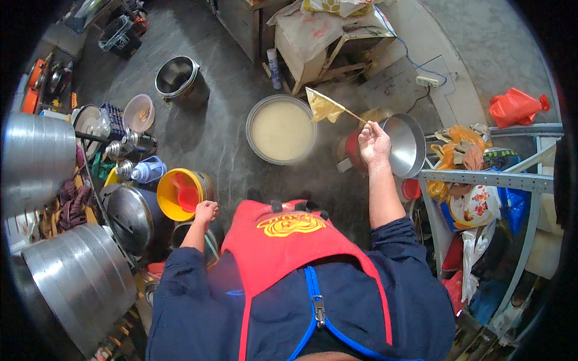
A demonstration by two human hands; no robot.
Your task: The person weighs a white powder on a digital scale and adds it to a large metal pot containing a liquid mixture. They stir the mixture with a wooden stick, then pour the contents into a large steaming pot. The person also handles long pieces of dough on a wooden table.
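Note:
My right hand (375, 143) grips a thin stick (356, 116) near its lower end. From the stick hangs a yellowish, wrinkled sheet (326, 107), whose material I cannot settle. Its lower edge is by the rim of a round tub (249, 135) of pale, cream-coloured liquid (283, 130). A metal basin (404, 146) stands tilted beside my right wrist. At the left, my left hand (207, 211) is loosely curled, with nothing visible in it. It is close to the rim of a yellow bucket (168, 198) that holds a red scoop (187, 195).
A dark bucket (178, 79) stands on the floor ahead. Large metal pots (81, 275) and a lidded pot (128, 219) crowd the left. A metal rack (487, 179) with bags is at the right. A cloth-covered stand (302, 43) and a power strip (427, 82) lie ahead.

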